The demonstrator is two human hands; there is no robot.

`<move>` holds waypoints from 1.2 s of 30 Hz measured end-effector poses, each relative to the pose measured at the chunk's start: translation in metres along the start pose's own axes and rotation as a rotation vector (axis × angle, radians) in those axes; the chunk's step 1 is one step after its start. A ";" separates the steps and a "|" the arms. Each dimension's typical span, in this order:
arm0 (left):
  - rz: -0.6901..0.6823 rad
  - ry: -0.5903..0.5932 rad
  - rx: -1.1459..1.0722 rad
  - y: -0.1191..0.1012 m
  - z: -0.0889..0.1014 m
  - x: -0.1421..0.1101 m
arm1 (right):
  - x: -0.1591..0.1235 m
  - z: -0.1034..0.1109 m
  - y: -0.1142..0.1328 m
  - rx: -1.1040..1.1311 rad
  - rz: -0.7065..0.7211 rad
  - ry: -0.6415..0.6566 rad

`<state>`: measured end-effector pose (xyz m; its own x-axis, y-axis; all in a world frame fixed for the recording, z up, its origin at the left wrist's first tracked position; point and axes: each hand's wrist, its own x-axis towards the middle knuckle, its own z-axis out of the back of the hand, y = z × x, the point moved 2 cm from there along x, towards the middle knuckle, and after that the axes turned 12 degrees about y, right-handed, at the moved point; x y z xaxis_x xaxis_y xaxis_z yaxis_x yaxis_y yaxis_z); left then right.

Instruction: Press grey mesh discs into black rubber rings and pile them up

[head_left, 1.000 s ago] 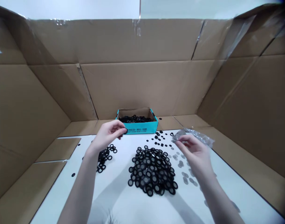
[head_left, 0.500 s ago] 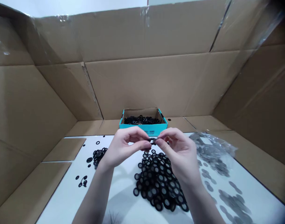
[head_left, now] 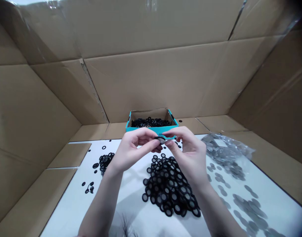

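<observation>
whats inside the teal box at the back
The teal box holds a loose heap of small black rings. Its bottom is hidden by the front wall and the rings themselves, so anything beneath cannot be seen.

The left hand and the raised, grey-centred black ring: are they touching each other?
Touching: the head view shows the left hand pinching the grey-centred black ring, thumb overlapping its edge.

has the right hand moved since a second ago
Yes, to the left: the right hand was off to the right of the teal box; now its fingertips show in front of the box's right part.
</observation>
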<state>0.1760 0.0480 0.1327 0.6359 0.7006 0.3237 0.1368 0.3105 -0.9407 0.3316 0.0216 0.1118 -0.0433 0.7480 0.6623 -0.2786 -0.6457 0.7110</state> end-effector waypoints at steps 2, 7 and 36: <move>-0.001 -0.028 0.026 0.000 0.001 0.000 | 0.002 0.001 0.000 -0.024 0.019 0.078; -0.032 -0.043 0.182 -0.002 0.002 -0.001 | 0.002 0.001 0.005 -0.069 0.045 0.097; -0.033 0.016 0.685 -0.010 0.003 -0.006 | 0.001 0.011 0.005 -0.185 0.035 0.264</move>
<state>0.1686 0.0432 0.1405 0.6512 0.6762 0.3445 -0.3518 0.6713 -0.6524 0.3412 0.0176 0.1187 -0.2966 0.7553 0.5844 -0.4407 -0.6512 0.6178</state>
